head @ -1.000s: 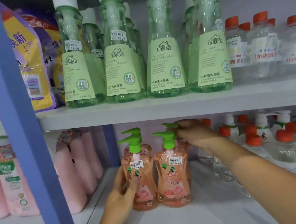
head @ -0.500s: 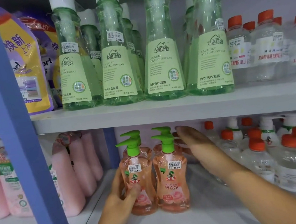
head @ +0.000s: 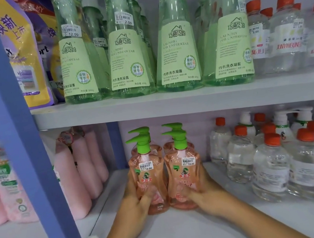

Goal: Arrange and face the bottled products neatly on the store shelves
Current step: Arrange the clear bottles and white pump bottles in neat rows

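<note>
Shelf (head: 187, 232), hands around two pump bottles (head: 166, 175)

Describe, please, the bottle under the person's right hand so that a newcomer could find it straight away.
Start at the lower shelf, below the row of tall green bottles. Just right of the blue upright stand four peach pump bottles, two in front and two behind. The right hand grips the front right bottle, beside the clear orange-capped bottles; its sticker reads 19.00.
</note>
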`<action>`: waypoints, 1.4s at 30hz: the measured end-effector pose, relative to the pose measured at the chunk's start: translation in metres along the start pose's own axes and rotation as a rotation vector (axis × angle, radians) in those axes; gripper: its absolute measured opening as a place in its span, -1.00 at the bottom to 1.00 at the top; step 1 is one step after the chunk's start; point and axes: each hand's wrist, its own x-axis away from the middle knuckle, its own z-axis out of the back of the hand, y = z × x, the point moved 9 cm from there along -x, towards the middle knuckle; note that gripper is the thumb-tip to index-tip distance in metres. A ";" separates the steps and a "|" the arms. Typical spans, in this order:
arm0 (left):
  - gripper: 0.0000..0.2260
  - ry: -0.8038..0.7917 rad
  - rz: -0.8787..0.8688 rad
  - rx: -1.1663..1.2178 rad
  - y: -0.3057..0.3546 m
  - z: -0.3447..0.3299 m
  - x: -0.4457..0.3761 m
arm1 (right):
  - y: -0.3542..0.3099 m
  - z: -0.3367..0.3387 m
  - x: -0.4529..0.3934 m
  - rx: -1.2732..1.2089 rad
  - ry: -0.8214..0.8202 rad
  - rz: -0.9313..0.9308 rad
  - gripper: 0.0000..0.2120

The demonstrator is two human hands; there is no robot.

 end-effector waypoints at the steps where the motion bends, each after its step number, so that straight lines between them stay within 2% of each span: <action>1: -0.60 -0.004 -0.008 0.002 0.001 -0.001 0.000 | -0.003 -0.001 0.001 -0.015 -0.006 -0.005 -0.13; 7: -0.49 -0.037 -0.036 0.069 0.007 -0.003 -0.002 | -0.002 -0.001 0.003 0.005 0.018 -0.044 -0.05; 10: -0.48 -0.058 -0.037 0.124 0.007 -0.003 -0.003 | -0.002 -0.004 0.004 0.010 0.022 -0.062 -0.20; 14: -0.51 -0.037 -0.021 0.175 0.000 0.000 -0.005 | -0.006 -0.002 0.005 0.016 0.072 -0.055 -0.14; 18: -0.55 -0.026 0.019 0.183 -0.005 0.003 -0.003 | -0.005 0.000 0.008 0.051 0.101 -0.069 -0.26; 22: -0.46 0.027 0.021 0.202 -0.009 0.009 -0.004 | 0.001 0.013 0.015 0.081 0.223 -0.109 -0.09; 25: -0.50 0.062 0.017 0.143 -0.008 0.011 -0.003 | -0.003 0.015 0.021 0.065 0.261 -0.145 -0.41; 27: -0.49 0.087 0.032 0.124 -0.012 0.018 0.002 | -0.010 0.013 0.027 0.073 0.276 -0.147 -0.39; 29: -0.42 0.160 0.010 0.090 -0.009 0.027 0.009 | -0.014 0.020 0.040 0.059 0.293 -0.157 -0.26; 30: -0.40 0.251 -0.010 0.069 -0.004 0.032 0.016 | -0.018 0.029 0.051 0.051 0.317 -0.175 -0.22; 32: -0.55 0.459 -0.100 0.113 0.020 0.036 0.039 | -0.026 0.055 0.075 0.040 0.365 -0.180 -0.34; 33: -0.65 0.501 -0.159 0.172 0.037 0.027 0.051 | -0.031 0.070 0.088 0.043 0.381 -0.174 -0.45; 35: -0.77 0.441 -0.256 0.261 0.065 -0.009 0.065 | -0.039 0.104 0.115 0.054 0.425 -0.158 -0.66; 37: -0.82 0.293 -0.309 0.325 0.089 -0.059 0.070 | -0.039 0.137 0.142 0.027 0.476 -0.164 -0.75; 42: -0.83 0.073 -0.313 0.360 0.142 -0.173 0.086 | -0.034 0.230 0.205 0.012 0.646 -0.085 -0.65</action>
